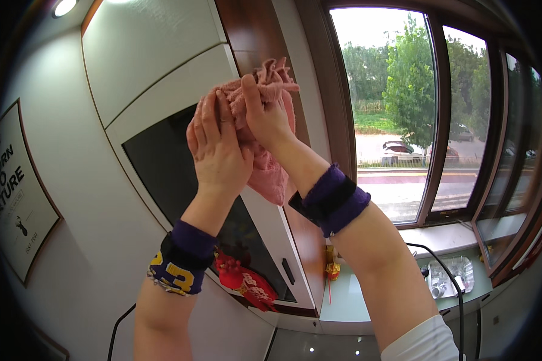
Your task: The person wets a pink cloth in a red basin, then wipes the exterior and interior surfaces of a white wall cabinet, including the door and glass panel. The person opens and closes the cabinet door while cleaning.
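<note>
A pink cloth [271, 173] is bunched up between my two hands, in front of a tall white cabinet with a dark glass door [162, 153]. My right hand [268, 119] grips its gathered top, thumb pointing up, and one corner of the cloth hangs below. Against the cloth's left side lies my left hand [219, 149], its back towards me and its fingers pointing up; whether it pinches the cloth is hidden. Both wrists wear purple bands with black straps.
A red tasselled ornament [248, 280] hangs low at the cabinet door, near a black handle [288, 271]. To the right are a window frame [438, 113], an open sash, and a pale counter [348, 302] with a clear plastic tray [463, 270]. A framed poster [27, 198] hangs left.
</note>
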Motion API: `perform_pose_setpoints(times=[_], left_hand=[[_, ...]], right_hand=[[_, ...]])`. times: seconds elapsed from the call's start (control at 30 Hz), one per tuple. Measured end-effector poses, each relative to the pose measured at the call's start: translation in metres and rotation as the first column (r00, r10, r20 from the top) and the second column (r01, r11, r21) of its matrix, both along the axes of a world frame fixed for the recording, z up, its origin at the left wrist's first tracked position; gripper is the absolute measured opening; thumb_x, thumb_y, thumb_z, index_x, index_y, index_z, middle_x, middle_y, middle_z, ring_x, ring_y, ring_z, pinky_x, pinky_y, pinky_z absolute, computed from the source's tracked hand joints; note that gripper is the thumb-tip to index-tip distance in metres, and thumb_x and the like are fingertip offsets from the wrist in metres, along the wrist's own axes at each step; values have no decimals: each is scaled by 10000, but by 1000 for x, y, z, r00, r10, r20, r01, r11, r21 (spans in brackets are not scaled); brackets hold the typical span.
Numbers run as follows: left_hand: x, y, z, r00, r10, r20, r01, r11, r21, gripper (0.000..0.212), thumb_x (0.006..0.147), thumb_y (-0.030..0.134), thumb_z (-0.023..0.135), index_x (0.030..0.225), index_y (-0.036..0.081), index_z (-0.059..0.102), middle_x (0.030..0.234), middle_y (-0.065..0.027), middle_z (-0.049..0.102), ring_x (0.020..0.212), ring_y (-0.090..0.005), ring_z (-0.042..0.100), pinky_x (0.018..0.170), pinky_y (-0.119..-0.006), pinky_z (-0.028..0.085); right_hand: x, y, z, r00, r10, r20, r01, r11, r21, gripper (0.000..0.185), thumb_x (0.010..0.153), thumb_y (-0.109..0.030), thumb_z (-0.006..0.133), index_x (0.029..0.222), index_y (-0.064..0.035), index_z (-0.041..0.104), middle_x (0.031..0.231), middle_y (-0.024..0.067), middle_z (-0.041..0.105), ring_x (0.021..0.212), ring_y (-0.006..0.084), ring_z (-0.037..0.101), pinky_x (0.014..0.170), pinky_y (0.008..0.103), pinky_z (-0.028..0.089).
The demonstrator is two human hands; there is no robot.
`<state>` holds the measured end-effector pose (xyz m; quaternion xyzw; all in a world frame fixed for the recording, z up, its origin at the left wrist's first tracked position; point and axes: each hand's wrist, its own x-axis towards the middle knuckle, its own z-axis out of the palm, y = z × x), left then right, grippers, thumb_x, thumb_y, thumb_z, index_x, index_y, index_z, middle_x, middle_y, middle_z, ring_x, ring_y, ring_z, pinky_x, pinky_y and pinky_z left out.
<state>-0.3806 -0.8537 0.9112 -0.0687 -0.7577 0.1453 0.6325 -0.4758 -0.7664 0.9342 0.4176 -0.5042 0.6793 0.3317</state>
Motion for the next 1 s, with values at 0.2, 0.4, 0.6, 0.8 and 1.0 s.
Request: perform_pose_setpoints(times=[0.2,0.4,0.6,0.8,1.0], left_hand=[[-7,-10,-132,964,-2,266,-2,1000,17,729,922,276,436,1519,-92,237,1575,-307,236,1484,-445,218,1203,-577,88],[19,-7,-328,810,105,577,31,975,-221,709,937,330,498,1541,17,299,1604,-192,272,1502,-358,230,1200,-573,110],[39,12,-294,800,-4,601,71,994,-88,693,901,322,577,1493,12,395,1586,-183,320,1494,-331,258,1188,-601,104],[14,8,-179,926,-182,332,162,983,85,694,920,288,552,1471,-87,356,1564,-277,298,1480,-444,226,1189,-608,85],[-7,21,-132,970,-82,229,74,996,40,688,942,297,513,1470,-105,332,1565,-322,237,1476,-480,184,1192,-605,73]], right_hand=[[-21,-21,-159,821,-567,-71,557,821,-124,345,1003,-312,542,1278,-133,650,1269,142,627,1131,313,614,939,371,486],[-12,-13,-407,820,-374,434,220,905,366,375,991,-303,503,1320,-144,590,1381,159,516,1297,327,440,1059,413,365],[19,6,-375,364,233,902,-300,946,-124,508,1060,-485,389,1266,-54,562,1200,67,602,1116,172,563,948,325,445],[-27,-11,-180,698,-694,-173,708,706,27,182,1013,-207,487,1043,-78,611,1096,126,598,1034,323,550,871,402,452],[-68,-13,38,994,-55,-90,51,998,-48,254,1004,-285,502,1170,-138,628,1276,142,583,1197,316,503,1051,398,380]])
